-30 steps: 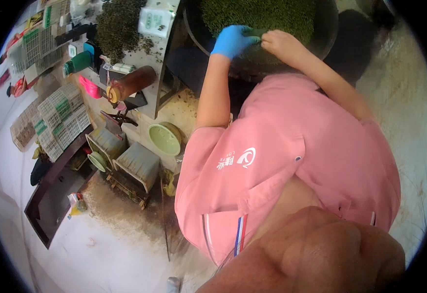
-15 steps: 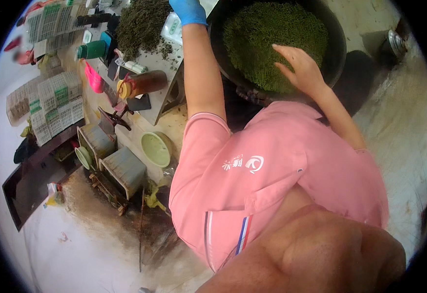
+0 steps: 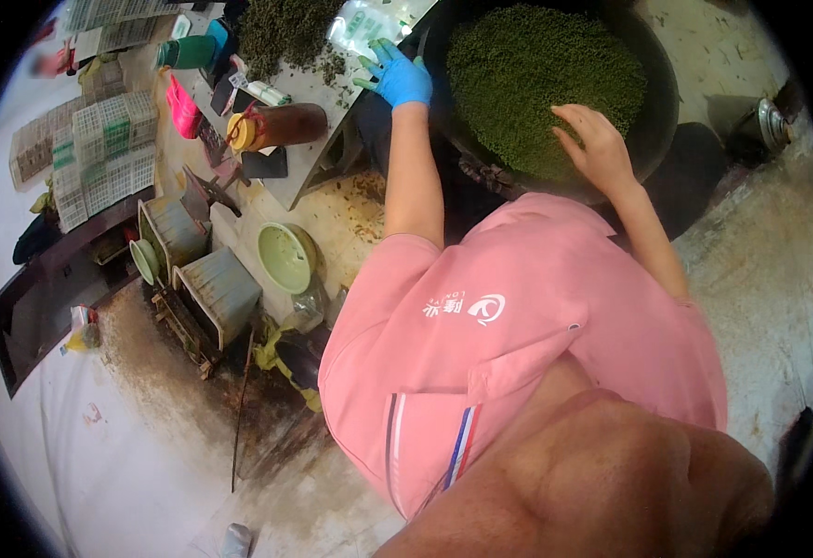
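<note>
My left hand (image 3: 397,76) wears a blue glove with green smudges on its fingertips. Its fingers are spread, holding nothing, beside the table edge near a pale plastic packet (image 3: 366,26) with a green print. Whether the fingertips touch the packet I cannot tell. To the right, a large dark round pan (image 3: 664,88) is filled with small curled green leaves (image 3: 546,88). Over the near right part of these leaves is my bare right hand (image 3: 600,149), thumb and fingers apart, nothing in its grasp. A heap of darker dried leaves (image 3: 285,35) lies on the table (image 3: 346,88).
On the table lie a brown jar with a yellow lid (image 3: 276,126), a green bottle (image 3: 186,53) and a dark phone (image 3: 265,163). Below are a pale green basin (image 3: 286,258) and grey bins (image 3: 218,296). Stacked crates (image 3: 109,158) stand left; a metal vessel (image 3: 750,121) stands right.
My left hand has come back from the far side of the table, toward me and the pan, with its fingers now spread. The right hand stays over the leaves. The whole view has shifted slightly.
</note>
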`<state>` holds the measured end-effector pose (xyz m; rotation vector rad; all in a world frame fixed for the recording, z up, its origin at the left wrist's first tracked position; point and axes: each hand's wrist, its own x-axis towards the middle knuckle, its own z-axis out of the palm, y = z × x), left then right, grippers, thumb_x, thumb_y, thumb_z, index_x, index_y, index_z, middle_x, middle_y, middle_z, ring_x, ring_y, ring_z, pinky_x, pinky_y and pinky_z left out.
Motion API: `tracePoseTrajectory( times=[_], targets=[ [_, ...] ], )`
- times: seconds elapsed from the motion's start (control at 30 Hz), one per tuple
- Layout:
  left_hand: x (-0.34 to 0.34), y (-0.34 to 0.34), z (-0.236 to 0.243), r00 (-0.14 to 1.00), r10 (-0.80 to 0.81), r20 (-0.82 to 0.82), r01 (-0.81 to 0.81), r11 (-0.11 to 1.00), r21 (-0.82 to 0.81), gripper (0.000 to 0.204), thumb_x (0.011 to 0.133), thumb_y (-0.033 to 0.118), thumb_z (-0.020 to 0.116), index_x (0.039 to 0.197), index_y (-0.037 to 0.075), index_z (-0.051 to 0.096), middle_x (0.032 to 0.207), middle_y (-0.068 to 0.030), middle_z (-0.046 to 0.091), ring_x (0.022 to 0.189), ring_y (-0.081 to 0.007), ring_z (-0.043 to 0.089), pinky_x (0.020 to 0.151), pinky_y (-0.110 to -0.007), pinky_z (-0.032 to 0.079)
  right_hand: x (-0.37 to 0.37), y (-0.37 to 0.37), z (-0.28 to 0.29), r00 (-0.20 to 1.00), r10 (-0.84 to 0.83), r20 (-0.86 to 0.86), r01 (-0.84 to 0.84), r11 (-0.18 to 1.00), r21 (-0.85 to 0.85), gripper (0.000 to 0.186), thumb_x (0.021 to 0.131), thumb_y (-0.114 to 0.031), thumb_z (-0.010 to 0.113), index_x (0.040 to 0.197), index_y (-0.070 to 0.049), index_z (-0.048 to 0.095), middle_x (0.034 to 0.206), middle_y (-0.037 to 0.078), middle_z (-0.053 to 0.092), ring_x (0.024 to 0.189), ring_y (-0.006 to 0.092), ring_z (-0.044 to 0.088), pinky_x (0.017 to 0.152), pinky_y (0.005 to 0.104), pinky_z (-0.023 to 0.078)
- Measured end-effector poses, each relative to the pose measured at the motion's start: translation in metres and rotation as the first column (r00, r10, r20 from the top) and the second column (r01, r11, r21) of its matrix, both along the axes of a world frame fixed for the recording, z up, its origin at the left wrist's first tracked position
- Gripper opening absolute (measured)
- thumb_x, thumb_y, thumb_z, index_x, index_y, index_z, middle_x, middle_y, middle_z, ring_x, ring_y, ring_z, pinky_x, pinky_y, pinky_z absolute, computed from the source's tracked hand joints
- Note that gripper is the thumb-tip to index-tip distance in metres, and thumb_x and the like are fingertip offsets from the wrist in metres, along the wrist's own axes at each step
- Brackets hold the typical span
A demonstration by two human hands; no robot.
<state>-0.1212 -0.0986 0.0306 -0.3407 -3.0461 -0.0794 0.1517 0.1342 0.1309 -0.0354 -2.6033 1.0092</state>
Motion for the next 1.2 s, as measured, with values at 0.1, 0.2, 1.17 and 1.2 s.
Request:
tracePoseTrajectory(
  times=[0.1,0.2,1.17,1.2],
  targets=[
    [-0.001,0.011,0.021,0.997,-0.028,-0.073,0.035,0.995,0.098,0.073,0.089,0.043,0.062,0.153,0.023,0.032,0.16,-0.022,0.019,0.146,-0.051,0.014,0.111,-0.073,0.006,0.01,0.002,-0.008,0.999,-0.031,0.035,0.031,1.0,0.001,0.029,0.086,-0.011,0.07,0.114,-0.006,0.064,0.112,0.012,0.067,0.102,0.0319,0.064,0.088,0.0401,0.052],
    [-0.014,0.002,0.018,0.997,-0.056,-0.062,0.059,0.997,0.047,0.071,0.088,0.043,0.064,0.151,0.028,0.036,0.158,-0.0236,0.023,0.143,-0.0537,0.018,0.111,-0.074,0.007,0.014,0.001,-0.006,0.999,0.001,0.037,-0.002,1.0,0.017,0.026,0.086,-0.011,0.07,0.111,-0.006,0.065,0.111,0.012,0.066,0.101,0.0315,0.064,0.087,0.0398,0.052],
    [0.148,0.033,0.091,0.69,-0.723,0.016,0.395,0.396,0.829,0.02,0.091,0.001,0.062,0.11,0.002,0.068,0.108,-0.011,0.071,0.104,-0.021,0.067,0.088,-0.031,0.052,-0.024,0.01,0.009,0.999,-0.037,0.013,0.033,0.977,0.211,0.041,0.081,-0.016,0.074,0.12,-0.008,0.063,0.113,0.013,0.067,0.104,0.032,0.064,0.092,0.04,0.052],
    [0.16,0.038,0.084,0.741,-0.629,0.235,-0.028,0.321,0.947,0.024,0.088,0.002,0.069,0.112,0.003,0.068,0.109,-0.0101,0.071,0.1,-0.0172,0.067,0.087,-0.03,0.052,-0.013,0.016,-0.013,0.973,0.022,0.23,-0.04,0.996,0.076,0.04,0.081,-0.016,0.075,0.118,-0.007,0.063,0.11,0.013,0.068,0.103,0.0322,0.065,0.091,0.0398,0.052]
  ],
)
